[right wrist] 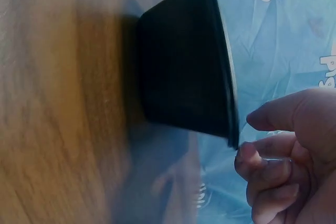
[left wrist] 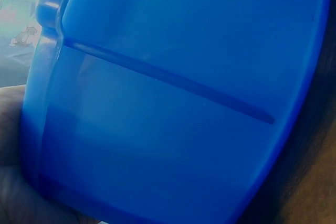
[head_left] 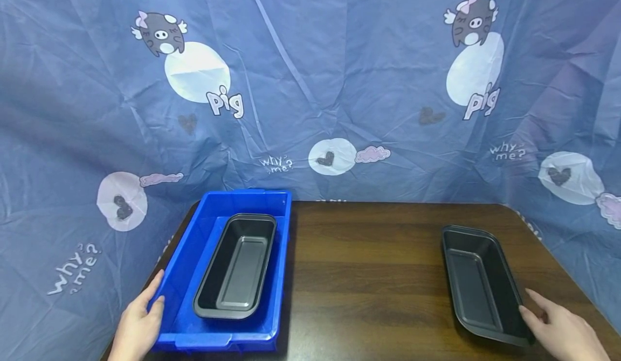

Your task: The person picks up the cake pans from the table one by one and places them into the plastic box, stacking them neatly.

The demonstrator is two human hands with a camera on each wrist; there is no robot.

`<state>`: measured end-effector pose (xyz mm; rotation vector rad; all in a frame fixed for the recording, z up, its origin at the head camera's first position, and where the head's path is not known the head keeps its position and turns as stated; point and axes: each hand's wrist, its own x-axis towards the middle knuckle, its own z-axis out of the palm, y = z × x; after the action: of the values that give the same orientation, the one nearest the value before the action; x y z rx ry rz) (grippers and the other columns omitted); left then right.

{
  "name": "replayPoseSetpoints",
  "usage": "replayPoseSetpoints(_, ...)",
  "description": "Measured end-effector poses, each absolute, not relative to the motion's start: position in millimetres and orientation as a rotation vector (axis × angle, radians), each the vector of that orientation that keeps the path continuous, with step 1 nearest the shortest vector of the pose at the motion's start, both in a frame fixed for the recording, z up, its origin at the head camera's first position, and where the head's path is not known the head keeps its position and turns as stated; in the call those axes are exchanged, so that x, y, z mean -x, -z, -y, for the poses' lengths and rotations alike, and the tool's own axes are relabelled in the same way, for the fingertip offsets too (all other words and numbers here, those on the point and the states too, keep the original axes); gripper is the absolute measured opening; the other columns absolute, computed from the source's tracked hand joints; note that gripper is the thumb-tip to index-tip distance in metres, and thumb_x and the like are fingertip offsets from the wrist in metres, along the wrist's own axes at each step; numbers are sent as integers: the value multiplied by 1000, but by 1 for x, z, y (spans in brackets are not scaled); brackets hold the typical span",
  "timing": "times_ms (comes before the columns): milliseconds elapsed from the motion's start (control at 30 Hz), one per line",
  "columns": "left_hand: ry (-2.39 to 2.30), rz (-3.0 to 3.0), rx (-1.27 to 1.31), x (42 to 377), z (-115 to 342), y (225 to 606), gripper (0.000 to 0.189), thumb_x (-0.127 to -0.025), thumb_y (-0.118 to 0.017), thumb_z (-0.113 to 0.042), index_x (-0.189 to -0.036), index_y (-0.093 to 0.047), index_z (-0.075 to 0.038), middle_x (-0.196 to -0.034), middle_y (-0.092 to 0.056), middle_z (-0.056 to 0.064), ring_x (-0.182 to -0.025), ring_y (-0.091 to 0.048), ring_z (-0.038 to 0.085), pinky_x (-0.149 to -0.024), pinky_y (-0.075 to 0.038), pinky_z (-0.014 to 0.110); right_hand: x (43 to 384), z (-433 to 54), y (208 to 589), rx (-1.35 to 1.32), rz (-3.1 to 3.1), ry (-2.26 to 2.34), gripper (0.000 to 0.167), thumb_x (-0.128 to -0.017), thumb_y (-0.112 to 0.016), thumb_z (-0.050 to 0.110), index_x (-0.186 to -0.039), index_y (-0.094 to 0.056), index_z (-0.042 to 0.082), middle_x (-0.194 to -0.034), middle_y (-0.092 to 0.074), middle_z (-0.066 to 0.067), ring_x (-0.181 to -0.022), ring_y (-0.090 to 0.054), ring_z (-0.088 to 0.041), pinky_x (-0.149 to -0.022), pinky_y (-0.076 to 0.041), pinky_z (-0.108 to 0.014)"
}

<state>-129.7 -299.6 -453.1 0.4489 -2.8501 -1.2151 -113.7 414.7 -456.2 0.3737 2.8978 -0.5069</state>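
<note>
A blue plastic bin (head_left: 181, 275) stands on the left of the table, with a dark loaf pan (head_left: 236, 266) lying inside it. My left hand (head_left: 138, 318) is at the bin's near left rim, forefinger straight and thumb apart from it. In the left wrist view the bin's outer wall (left wrist: 173, 145) fills most of the picture and hides most of that hand. On the right side of the table sits a second dark loaf pan (head_left: 477, 283). Beside its near right rim is my right hand (head_left: 565, 328), fingers loosely bent, with nothing between thumb and forefinger.
The brown wooden table (head_left: 364, 275) stretches between the bin and the second pan. A blue cloth (head_left: 310, 81) with pig and heart prints hangs behind the table and along both sides.
</note>
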Motion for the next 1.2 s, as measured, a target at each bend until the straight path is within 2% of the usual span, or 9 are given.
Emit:
replayPoseSetpoints(167, 1220, 2846, -445, 129, 300, 453, 57, -100, -34, -3, -155, -19, -6, -151, -23, 33, -138, -22, 53, -110, -20, 66, 118, -425, 467, -324, -2830, 465, 71, -99, -53, 39, -137, -32, -17, -95, -64, -28, -78, -63, -38, -65, -50, -52)
replayPoseSetpoints(367, 1229, 2849, -475, 131, 299, 453, 58, -101, -34, -4, -156, -17, -8, -153, -21, 32, -139, -20, 52, -111, -19, 66, 122, -430, 477, -243, -2843, 486, 65, -98, -56, 29, -136, -33, -20, -110, -59, -39, -93, -60, -52, -71, -51, -55)
replayPoseSetpoints(467, 1251, 2871, -504, 132, 299, 452, 58, -102, -32, -6, -156, -13, -10, -154, -17, 31, -139, -17, 53, -110, -17, 67, 122, -429, 478, -219, -2838, 527, 69, -99, -54, 32, -135, -31, -23, -96, -62, -32, -81, -62, -42, -65, -50, -48)
replayPoseSetpoints(567, 1259, 2871, -510, 132, 299, 452, 57, -102, -32, -7, -156, -12, -11, -154, -17, 31, -139, -17, 53, -110, -18, 67, 122, -426, 477, -217, -2810, 603, 74, -101, -50, 36, -136, -28, -25, -76, -56, -15, -66, -54, -27, -57, -43, -39)
replayPoseSetpoints(667, 1262, 2866, -514, 132, 299, 452, 57, -103, -31, -7, -156, -12, -11, -155, -17, 30, -139, -18, 53, -110, -18, 67, 124, -425, 478, -208, -2778, 651, 79, -102, -46, 41, -135, -25, -27, -82, -57, -23, -69, -57, -31, -60, -45, -40)
replayPoseSetpoints(767, 1261, 2864, -513, 132, 299, 452, 57, -103, -31, -8, -156, -12, -12, -155, -16, 30, -139, -17, 53, -110, -18, 67, 125, -427, 478, -170, -2770, 662, 77, -102, -46, 38, -133, -26, -29, -109, -56, -41, -90, -62, -45, -71, -52, -50)
replayPoseSetpoints(833, 1265, 2868, -507, 133, 299, 451, 57, -103, -31, -8, -156, -11, -12, -155, -15, 30, -140, -16, 53, -110, -17, 67, 125, -428, 478, -142, -2783, 682, 70, -103, -47, 30, -132, -26, -30, -116, -53, -44, -97, -61, -49, -75, -53, -54)
replayPoseSetpoints(967, 1257, 2870, -504, 132, 299, 451, 58, -102, -32, -7, -156, -12, -11, -155, -16, 31, -140, -16, 53, -111, -16, 67, 125, -428, 477, -123, -2798, 747, 61, -102, -45, 20, -132, -26, -31, -108, -60, -39, -94, -64, -43, -74, -54, -52)
replayPoseSetpoints(1200, 1265, 2868, -513, 131, 298, 449, 57, -103, -31, -7, -157, -12, -12, -155, -15, 31, -140, -15, 53, -110, -16, 68, 123, -422, 472, -224, -2698, 975, 59, -105, -36, 17, -138, -17, -27, -93, -69, -17, -71, -62, -22, -61, -49, -36)
